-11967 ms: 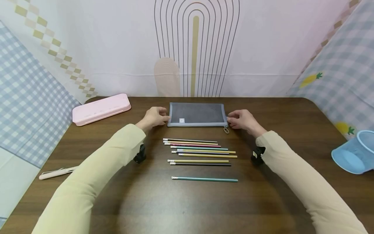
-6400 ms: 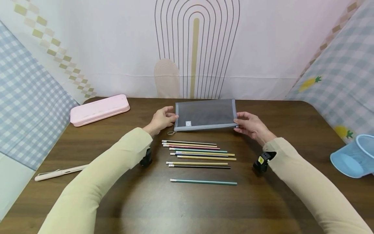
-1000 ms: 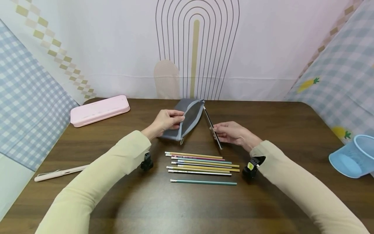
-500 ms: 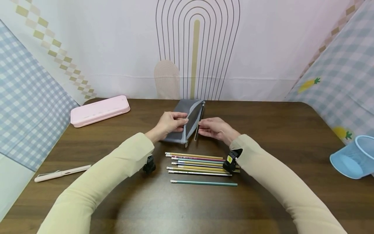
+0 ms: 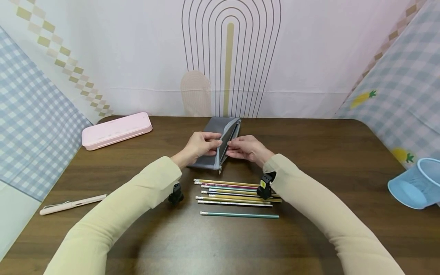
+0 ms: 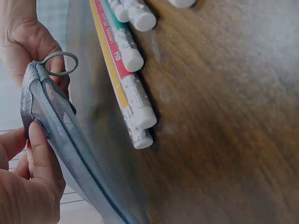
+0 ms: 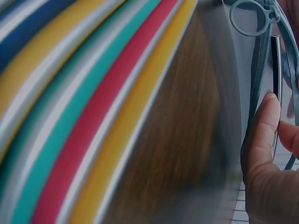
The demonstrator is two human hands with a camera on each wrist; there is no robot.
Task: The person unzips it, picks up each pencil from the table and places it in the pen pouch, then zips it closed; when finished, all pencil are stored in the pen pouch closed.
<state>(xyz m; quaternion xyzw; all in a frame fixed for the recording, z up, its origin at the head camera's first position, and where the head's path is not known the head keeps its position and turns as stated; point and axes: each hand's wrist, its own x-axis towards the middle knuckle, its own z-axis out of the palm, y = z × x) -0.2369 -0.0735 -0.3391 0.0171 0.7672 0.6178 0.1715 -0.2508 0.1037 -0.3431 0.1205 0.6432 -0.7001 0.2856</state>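
Observation:
A grey mesh zip pouch [image 5: 214, 125] sits near the back of the table with its zipped side gaping to the right. My left hand [image 5: 199, 146] pinches the upper edge of that opening between thumb and fingers. At the mouth, my right hand [image 5: 249, 149] holds a black pencil [image 7: 275, 70], which lies between the two zip edges in the right wrist view. The zip's ring pull [image 6: 63, 64] hangs from the near corner. In front of the pouch lie several pencils [image 5: 233, 203] in a loose row, yellow, red, green and dark, their white erasers pointing left. One teal pencil [image 5: 240, 215] lies apart, nearest me.
A pink pencil case [image 5: 117, 130] stands at the back left. A pale pen [image 5: 73, 204] lies beside my left forearm. On the right edge a blue mesh cup [image 5: 410, 187] lies on its side. A white patterned cloth [image 5: 144, 57] hangs behind the table.
My right hand has moved left, bringing the black pencil from beside the pouch into its opening. My left hand keeps its pinch on the edge. Earlier the pouch lay flat and zipped.

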